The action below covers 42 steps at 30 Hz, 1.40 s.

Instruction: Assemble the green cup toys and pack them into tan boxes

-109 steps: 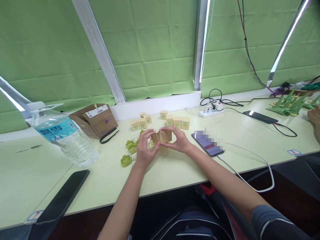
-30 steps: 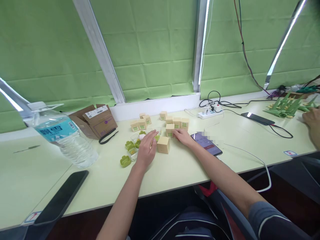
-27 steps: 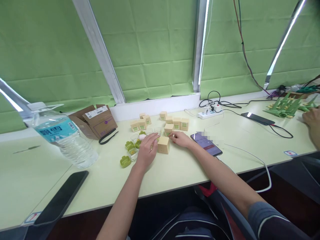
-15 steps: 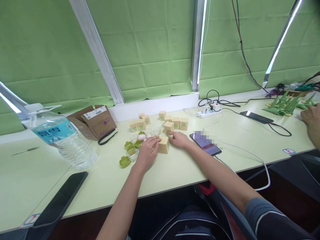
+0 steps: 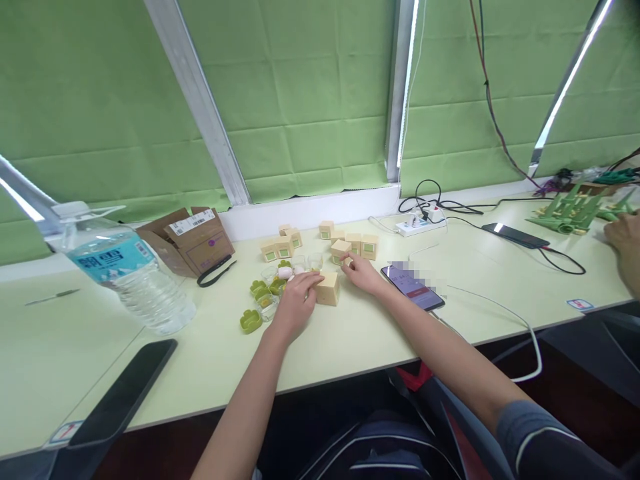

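Left hand (image 5: pixel 297 303) had curled fingers on near box (image 5: pixel 329 292) on bench (image 5: pixel 350 337); right hand (image 5: pixel 361 273), fingers half-bent, at rear box (image 5: pixel 340 249). Couldn't tell grip. Boxes looked light, crushable; opposite sides suited holding.

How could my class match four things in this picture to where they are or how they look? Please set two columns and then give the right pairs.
Things
1. Left hand
2. Right hand
3. Water bottle
4. Power strip

Places and looks
A. White, farther back than the lit phone
B. At the front small box, nearest the wearer
C. Clear, with a blue label
D. At the back small box, just behind the nearest one

Right pairs: 1-B, 2-D, 3-C, 4-A
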### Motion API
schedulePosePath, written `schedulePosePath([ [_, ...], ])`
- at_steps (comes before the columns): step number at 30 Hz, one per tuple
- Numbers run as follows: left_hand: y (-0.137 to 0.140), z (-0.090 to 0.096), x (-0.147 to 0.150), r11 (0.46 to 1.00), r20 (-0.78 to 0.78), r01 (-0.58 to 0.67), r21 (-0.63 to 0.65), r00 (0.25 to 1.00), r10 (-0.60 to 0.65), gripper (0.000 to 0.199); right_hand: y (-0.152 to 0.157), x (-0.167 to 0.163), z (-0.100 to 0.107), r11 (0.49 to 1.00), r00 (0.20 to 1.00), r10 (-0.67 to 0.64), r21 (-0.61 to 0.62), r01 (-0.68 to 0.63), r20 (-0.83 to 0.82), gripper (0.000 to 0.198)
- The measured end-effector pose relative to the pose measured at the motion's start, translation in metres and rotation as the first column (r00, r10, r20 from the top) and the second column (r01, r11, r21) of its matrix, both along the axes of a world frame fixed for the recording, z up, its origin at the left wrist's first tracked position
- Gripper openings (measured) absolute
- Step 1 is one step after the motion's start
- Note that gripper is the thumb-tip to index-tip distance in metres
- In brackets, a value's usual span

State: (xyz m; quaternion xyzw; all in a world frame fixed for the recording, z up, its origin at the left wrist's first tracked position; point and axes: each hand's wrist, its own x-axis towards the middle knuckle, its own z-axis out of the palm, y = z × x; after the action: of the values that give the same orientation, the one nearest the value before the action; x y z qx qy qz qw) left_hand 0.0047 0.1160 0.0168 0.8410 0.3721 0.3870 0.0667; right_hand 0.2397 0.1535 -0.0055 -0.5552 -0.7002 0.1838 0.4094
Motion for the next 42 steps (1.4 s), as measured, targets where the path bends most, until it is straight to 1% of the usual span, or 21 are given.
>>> schedulePosePath([
  [1,0.0,0.0,0.0,1.0,-0.001,0.001,-0.003,1.0,-0.001,0.039,-0.002,-0.001,0.003,1.0,0.999,0.006,0.02,-0.005,-0.048,0.024],
  [3,0.001,-0.001,-0.001,1.0,-0.009,0.009,-0.014,1.0,-0.009,0.042,-0.008,-0.005,0.011,0.997,0.993,0.057,0.057,-0.051,-0.105,0.028],
  [5,0.001,-0.001,-0.002,1.0,-0.013,0.018,-0.023,1.0,-0.018,0.047,-0.015,-0.009,0.017,0.986,0.98,0.16,0.063,-0.154,-0.116,0.035],
  [8,0.001,0.0,-0.002,0.999,0.001,0.027,-0.023,1.0,-0.027,0.053,-0.025,-0.015,0.024,0.941,0.938,0.337,0.035,-0.335,-0.08,0.045],
  [10,0.002,0.0,-0.002,0.999,0.009,0.032,-0.016,0.999,-0.032,0.054,-0.029,-0.017,0.025,0.908,0.906,0.418,0.007,-0.419,-0.071,0.046],
  [12,0.002,0.001,-0.003,1.0,0.012,0.03,-0.008,0.999,-0.03,0.053,-0.029,-0.017,0.024,0.891,0.89,0.45,-0.026,-0.453,-0.073,0.047],
  [13,0.002,0.0,-0.003,1.0,0.011,0.026,-0.006,1.0,-0.026,0.053,-0.029,-0.017,0.023,0.888,0.888,0.455,-0.039,-0.458,-0.07,0.051],
  [16,0.003,0.0,-0.003,1.0,0.007,0.011,-0.006,1.0,-0.011,0.053,-0.026,-0.015,0.018,0.873,0.874,0.483,-0.048,-0.485,-0.047,0.072],
  [18,0.003,0.0,-0.003,1.0,0.005,0.008,-0.011,1.0,-0.008,0.052,-0.024,-0.014,0.015,0.86,0.862,0.505,-0.055,-0.507,-0.042,0.079],
  [21,0.002,0.0,-0.003,0.999,0.006,0.008,-0.033,1.0,-0.008,0.048,-0.023,-0.015,0.013,0.858,0.862,0.507,-0.08,-0.507,-0.023,0.08],
  [24,0.0,0.002,-0.002,0.998,0.012,0.006,-0.06,1.0,-0.005,0.043,-0.024,-0.016,0.012,0.868,0.871,0.49,-0.084,-0.489,-0.004,0.074],
  [27,-0.001,0.004,-0.001,0.998,0.027,0.006,-0.062,1.0,-0.005,0.039,-0.024,-0.016,0.014,0.878,0.88,0.474,-0.066,-0.474,-0.022,0.069],
  [31,-0.005,0.009,-0.001,0.997,0.073,-0.017,-0.07,0.997,0.022,0.036,-0.025,-0.016,0.017,0.893,0.89,0.449,0.016,-0.449,-0.074,0.066],
  [33,-0.007,0.011,-0.002,0.995,0.105,-0.023,-0.099,0.994,0.034,0.041,-0.025,-0.016,0.019,0.902,0.896,0.431,0.062,-0.427,-0.103,0.066],
  [36,-0.01,0.012,-0.002,0.992,0.126,-0.017,-0.122,0.991,0.033,0.054,-0.025,-0.016,0.022,0.91,0.899,0.41,0.144,-0.39,-0.155,0.065],
  [39,-0.012,0.014,-0.001,0.997,0.09,-0.008,-0.083,0.996,0.015,0.059,-0.026,-0.017,0.024,0.903,0.892,0.413,0.211,-0.374,-0.183,0.062],
  [42,-0.012,0.015,0.0,0.999,0.061,0.018,-0.027,0.998,-0.017,0.056,-0.025,-0.017,0.024,0.898,0.895,0.415,0.233,-0.373,-0.164,0.062],
])
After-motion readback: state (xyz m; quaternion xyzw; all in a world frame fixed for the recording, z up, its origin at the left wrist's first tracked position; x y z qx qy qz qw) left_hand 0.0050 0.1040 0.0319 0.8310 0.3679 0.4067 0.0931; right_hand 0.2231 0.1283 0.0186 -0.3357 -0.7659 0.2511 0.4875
